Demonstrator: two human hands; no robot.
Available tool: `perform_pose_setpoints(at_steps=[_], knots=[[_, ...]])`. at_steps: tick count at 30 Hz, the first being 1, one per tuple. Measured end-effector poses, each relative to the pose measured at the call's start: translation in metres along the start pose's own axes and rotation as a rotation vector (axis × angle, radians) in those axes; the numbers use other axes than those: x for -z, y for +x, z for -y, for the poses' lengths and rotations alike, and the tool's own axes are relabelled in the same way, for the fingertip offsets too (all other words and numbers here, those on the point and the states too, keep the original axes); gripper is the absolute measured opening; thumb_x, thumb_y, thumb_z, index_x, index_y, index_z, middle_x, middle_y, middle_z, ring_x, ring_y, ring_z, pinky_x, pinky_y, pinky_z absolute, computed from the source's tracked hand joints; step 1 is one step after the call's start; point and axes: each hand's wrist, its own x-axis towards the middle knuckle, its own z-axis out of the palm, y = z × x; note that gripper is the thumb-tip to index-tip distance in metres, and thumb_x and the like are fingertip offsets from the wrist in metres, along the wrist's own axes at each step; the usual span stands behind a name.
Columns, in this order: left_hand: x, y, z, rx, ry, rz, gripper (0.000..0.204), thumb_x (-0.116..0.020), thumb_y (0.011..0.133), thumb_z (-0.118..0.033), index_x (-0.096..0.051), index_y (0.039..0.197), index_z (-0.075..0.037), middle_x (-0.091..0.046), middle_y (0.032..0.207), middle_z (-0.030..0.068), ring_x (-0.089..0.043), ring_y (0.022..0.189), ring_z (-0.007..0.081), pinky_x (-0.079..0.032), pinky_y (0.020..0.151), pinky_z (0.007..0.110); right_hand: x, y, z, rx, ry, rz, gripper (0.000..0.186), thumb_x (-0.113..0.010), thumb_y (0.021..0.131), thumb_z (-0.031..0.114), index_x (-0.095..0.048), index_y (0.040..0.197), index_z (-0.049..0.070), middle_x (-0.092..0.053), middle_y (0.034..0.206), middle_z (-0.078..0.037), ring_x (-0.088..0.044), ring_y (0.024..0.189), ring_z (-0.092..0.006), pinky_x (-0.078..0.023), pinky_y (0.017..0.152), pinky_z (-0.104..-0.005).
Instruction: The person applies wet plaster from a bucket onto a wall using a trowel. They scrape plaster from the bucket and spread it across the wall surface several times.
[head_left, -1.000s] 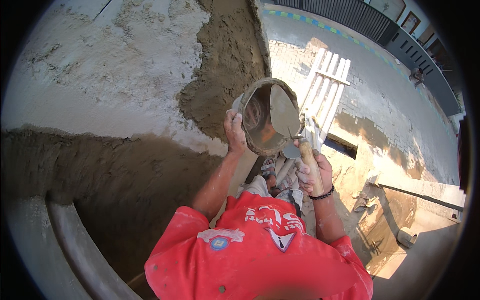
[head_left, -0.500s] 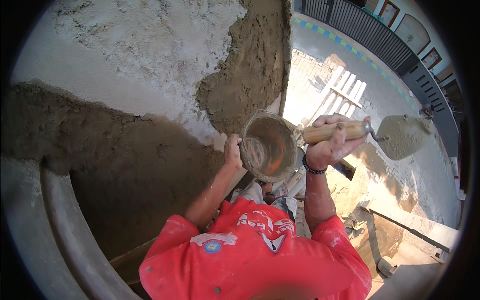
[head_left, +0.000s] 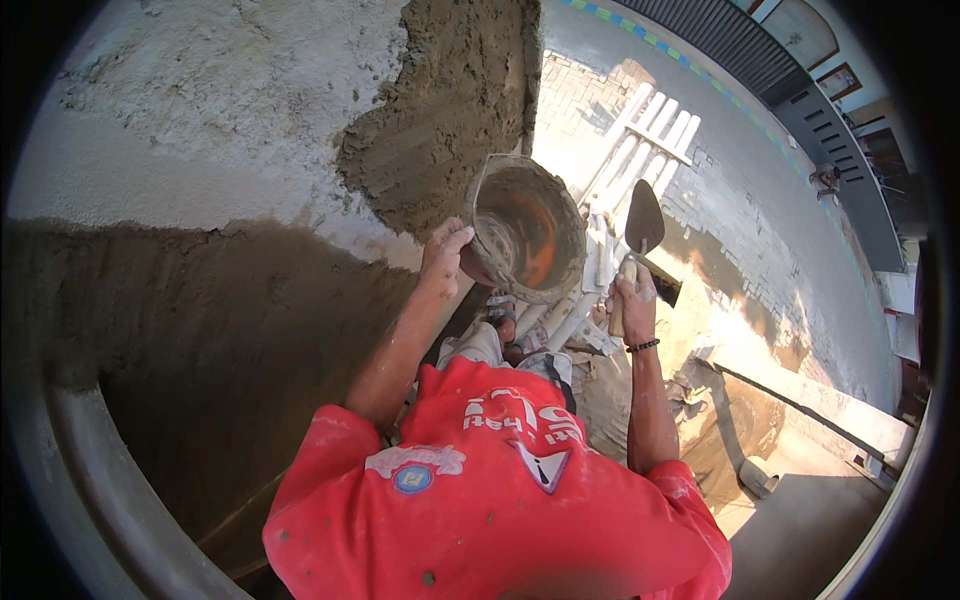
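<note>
My left hand (head_left: 443, 255) grips the left rim of a mortar-caked bucket (head_left: 522, 215), which is tilted so its inside shows. Its inner wall is smeared grey, with an orange patch, and little mortar is visible in it. To the right of the bucket, my right hand (head_left: 636, 300) is wrapped round the wooden handle of a pointed trowel (head_left: 645, 217). The blade points up and away, apart from the bucket. Beyond the bucket, a patch of rough wet mortar (head_left: 440, 120) covers the wall's edge, beside pale bare wall (head_left: 230, 100). Darker plaster (head_left: 220, 320) spreads lower left.
White poles joined by a crosspiece (head_left: 640, 140) lie on the paving beyond the trowel. A dark gate (head_left: 740, 60) runs along the far right. At lower left curves a grey ledge (head_left: 100, 470); a round pale object (head_left: 760, 477) lies lower right.
My right hand has swung down and inward, turning the trowel from sideways with mortar-smeared blade to upright. The bucket, still in my left hand, sits slightly higher in view; the view has shifted right.
</note>
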Motion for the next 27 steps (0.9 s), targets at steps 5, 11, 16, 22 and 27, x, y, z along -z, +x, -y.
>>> perform_pose_setpoints(at_steps=[5,11,16,22,27], knots=[[-0.01,0.007,-0.005,0.039,-0.037,-0.051,0.013,-0.063,0.085,-0.011,-0.055,0.074,-0.01,-0.055,0.074,-0.0036,-0.049,0.068,0.0067,-0.041,0.065,0.025,0.062,-0.014,-0.025,0.163,-0.459,0.051,0.04,-0.059,0.086,0.014,-0.054,0.122,0.0,-0.06,0.081,-0.008,-0.056,0.059,-0.0118,-0.046,0.051,-0.0286],[-0.025,0.021,-0.01,-0.068,0.099,-0.118,0.022,-0.068,0.078,-0.008,-0.05,0.067,-0.01,-0.047,0.067,-0.0051,-0.042,0.059,0.0059,-0.036,0.053,0.025,0.091,-0.008,0.043,0.175,-0.895,0.17,0.04,-0.064,0.084,0.027,-0.059,0.114,0.001,-0.067,0.097,-0.02,-0.064,0.09,-0.0365,-0.049,0.082,-0.0406],[-0.043,0.02,-0.031,-0.226,0.248,-0.018,0.022,-0.067,0.077,-0.005,-0.049,0.067,-0.009,-0.048,0.066,-0.0044,-0.041,0.058,0.0052,-0.035,0.052,0.024,0.08,0.006,0.073,0.19,-0.978,0.285,0.039,-0.064,0.084,0.029,-0.061,0.114,0.004,-0.066,0.097,-0.022,-0.063,0.091,-0.0389,-0.049,0.081,-0.0428],[-0.048,0.025,-0.049,-0.172,0.103,-0.019,0.014,-0.064,0.079,-0.002,-0.054,0.072,-0.008,-0.054,0.069,-0.0038,-0.047,0.063,0.0055,-0.04,0.061,0.023,0.072,0.001,0.059,0.146,-0.975,0.368,0.039,-0.063,0.085,0.029,-0.061,0.115,0.004,-0.066,0.086,-0.019,-0.062,0.074,-0.0325,-0.049,0.071,-0.0405],[-0.035,0.044,-0.025,-0.352,0.264,0.004,0.015,-0.065,0.078,-0.001,-0.053,0.071,-0.008,-0.052,0.068,-0.0047,-0.046,0.063,0.0053,-0.04,0.061,0.023,0.05,-0.015,0.051,-0.298,-0.6,0.552,0.025,-0.058,0.09,0.024,-0.062,0.101,0.002,-0.055,0.065,-0.002,-0.048,0.055,-0.0094,-0.041,0.048,-0.0273]])
